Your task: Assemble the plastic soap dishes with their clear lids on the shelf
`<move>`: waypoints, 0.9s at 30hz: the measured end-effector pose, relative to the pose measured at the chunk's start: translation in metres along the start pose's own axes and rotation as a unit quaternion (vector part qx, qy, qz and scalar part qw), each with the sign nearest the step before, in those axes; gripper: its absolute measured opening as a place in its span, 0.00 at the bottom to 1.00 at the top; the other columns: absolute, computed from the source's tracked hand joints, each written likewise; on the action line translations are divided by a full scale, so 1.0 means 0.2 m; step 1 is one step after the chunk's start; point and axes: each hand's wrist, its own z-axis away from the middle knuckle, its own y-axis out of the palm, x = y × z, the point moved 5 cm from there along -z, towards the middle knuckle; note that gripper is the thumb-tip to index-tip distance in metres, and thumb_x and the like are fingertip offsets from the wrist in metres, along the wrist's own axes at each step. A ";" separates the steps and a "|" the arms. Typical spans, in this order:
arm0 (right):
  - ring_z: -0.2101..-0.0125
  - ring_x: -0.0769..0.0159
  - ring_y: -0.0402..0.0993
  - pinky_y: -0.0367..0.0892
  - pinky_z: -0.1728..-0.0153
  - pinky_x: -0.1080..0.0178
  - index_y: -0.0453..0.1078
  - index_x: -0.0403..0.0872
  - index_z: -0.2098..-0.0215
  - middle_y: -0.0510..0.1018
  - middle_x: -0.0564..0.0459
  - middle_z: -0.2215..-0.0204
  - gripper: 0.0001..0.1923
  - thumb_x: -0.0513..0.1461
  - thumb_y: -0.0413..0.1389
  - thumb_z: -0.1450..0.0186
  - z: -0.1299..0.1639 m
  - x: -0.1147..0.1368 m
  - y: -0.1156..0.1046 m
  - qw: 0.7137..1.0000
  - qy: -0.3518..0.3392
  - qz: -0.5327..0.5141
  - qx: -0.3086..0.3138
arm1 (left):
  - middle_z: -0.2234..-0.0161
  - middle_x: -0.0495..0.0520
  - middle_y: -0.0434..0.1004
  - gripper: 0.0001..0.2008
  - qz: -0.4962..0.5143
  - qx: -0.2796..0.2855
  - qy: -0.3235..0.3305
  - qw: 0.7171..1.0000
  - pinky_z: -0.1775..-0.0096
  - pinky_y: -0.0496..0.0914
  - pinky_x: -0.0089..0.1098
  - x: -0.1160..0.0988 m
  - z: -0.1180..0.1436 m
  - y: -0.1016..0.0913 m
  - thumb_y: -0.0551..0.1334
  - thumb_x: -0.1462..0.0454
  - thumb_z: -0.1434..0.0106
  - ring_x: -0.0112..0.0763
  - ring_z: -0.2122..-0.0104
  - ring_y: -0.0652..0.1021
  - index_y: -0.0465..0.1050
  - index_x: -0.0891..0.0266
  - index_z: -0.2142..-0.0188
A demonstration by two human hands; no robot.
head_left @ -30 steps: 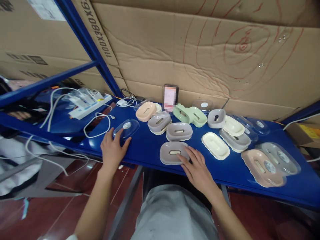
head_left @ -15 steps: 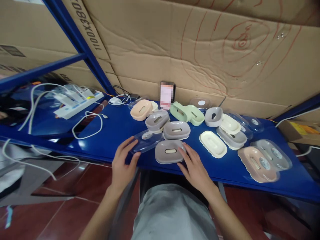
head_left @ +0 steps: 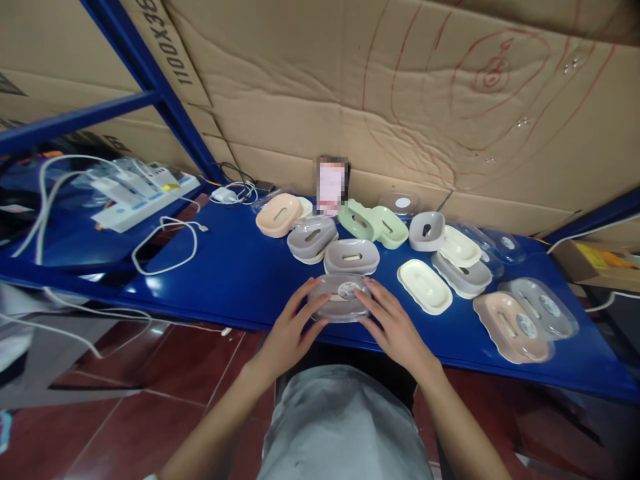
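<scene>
Two hands, one lidded dish, front edge of blue metal shelf.
Clear oval plastic lid, lately carried over from the left, is now seated on grey oval plastic soap dish; left hand and right hand are pressed open-fingered against its sides.

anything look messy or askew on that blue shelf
Nothing looks spilled or broken. The soap dishes lie scattered at mixed angles, some overlapping, and a loose white cable loops across the blue shelf at left.
</scene>
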 end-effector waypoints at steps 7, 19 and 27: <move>0.25 0.47 0.56 0.66 0.30 0.40 0.41 0.62 0.19 0.56 0.44 0.22 0.42 0.42 0.57 0.23 0.01 0.01 0.06 1.000 -0.005 0.022 -0.002 | 0.27 0.63 0.60 0.27 0.003 0.019 -0.015 1.000 0.31 0.68 0.53 0.03 0.01 0.01 0.65 0.62 0.25 0.50 0.26 0.64 0.63 0.53 0.30; 0.23 0.49 0.49 0.70 0.32 0.43 0.49 0.60 0.20 0.59 0.44 0.24 0.37 0.37 0.55 0.22 0.01 0.07 0.10 0.997 -0.055 0.057 -0.001 | 0.26 0.64 0.60 0.22 0.002 -0.004 -0.025 1.000 0.35 0.74 0.53 0.09 0.06 -0.02 0.66 0.57 0.25 0.51 0.29 0.69 0.69 0.51 0.35; 0.25 0.49 0.56 0.56 0.27 0.36 0.39 0.55 0.18 0.61 0.42 0.24 0.38 0.42 0.50 0.20 -0.12 -0.09 -0.04 0.993 -0.004 0.107 -0.044 | 0.28 0.62 0.64 0.19 -0.076 -0.033 -0.122 0.989 0.33 0.70 0.56 0.28 0.18 -0.32 0.65 0.54 0.25 0.51 0.30 0.71 0.70 0.55 0.39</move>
